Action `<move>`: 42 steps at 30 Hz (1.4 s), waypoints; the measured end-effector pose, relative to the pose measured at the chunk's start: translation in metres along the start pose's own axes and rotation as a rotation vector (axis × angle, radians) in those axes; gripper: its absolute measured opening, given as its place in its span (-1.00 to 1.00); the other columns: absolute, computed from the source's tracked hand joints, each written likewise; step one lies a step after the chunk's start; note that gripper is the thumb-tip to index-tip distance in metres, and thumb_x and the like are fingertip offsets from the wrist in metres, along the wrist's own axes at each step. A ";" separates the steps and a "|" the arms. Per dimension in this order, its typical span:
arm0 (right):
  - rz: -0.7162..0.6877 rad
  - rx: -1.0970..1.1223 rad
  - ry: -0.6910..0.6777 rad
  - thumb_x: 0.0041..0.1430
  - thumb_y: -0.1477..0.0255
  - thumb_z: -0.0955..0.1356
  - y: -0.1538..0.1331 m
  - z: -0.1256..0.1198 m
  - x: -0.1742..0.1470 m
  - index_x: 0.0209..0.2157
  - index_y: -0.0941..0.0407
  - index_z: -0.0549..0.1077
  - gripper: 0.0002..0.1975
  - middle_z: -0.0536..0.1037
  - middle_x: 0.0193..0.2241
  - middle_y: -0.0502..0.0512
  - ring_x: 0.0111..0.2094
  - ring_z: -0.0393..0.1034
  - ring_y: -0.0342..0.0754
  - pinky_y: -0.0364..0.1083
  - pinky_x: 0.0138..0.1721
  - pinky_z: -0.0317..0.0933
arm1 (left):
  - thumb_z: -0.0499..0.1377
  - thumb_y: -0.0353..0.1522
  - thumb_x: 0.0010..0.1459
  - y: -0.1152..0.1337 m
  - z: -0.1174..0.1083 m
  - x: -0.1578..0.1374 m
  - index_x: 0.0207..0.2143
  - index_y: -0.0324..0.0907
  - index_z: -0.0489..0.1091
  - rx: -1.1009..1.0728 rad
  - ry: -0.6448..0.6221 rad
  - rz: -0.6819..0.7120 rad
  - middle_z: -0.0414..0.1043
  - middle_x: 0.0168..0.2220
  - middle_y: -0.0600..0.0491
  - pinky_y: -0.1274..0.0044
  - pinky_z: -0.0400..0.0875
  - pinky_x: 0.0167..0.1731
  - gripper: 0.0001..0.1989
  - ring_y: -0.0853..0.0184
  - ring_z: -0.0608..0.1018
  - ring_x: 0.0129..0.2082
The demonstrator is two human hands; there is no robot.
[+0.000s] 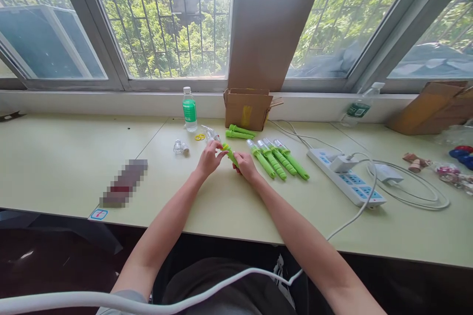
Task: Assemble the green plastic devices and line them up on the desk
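My right hand (245,166) is closed round the lower part of a green plastic handle (231,154), holding it tilted above the table. At its upper end, my left hand (211,158) pinches with thumb and fingers at a yellow ring (225,147). Several green handles with clear tips (276,158) lie in a row to the right of my hands. Two green handles without clear tips (239,133) rest in front of the cardboard box. Beyond my left hand are clear plastic pieces (210,133), yellow rings (200,137) and small clear caps (181,147).
A green-labelled bottle (189,110) and a cardboard box (247,109) stand at the back. On the right, a white power strip (345,177) lies with plugs and looped cables. A blurred-out item (123,184) is at left. One white cable (207,290) crosses before my body.
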State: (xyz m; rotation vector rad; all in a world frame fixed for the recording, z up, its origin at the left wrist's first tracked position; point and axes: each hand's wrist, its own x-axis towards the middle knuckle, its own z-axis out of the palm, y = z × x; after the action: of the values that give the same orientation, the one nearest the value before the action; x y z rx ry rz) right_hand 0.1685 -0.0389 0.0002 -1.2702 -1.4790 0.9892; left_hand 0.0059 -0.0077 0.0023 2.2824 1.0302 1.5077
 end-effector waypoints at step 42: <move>-0.031 0.095 -0.064 -0.01 0.20 0.35 -0.006 0.002 -0.004 -0.32 0.11 0.39 -0.71 0.37 -0.60 -0.05 -0.72 0.20 -0.21 -0.21 -0.74 0.08 | 0.19 -0.31 0.10 0.001 -0.005 0.000 -0.25 -0.14 0.27 0.020 0.060 0.011 0.31 -0.20 0.00 0.50 0.52 -0.37 -0.82 0.38 0.47 -0.26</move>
State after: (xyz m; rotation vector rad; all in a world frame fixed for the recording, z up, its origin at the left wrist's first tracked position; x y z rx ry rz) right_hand 0.1657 -0.0435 0.0047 -1.1540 -1.4790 1.0755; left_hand 0.0018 -0.0093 0.0046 2.2729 1.0547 1.5866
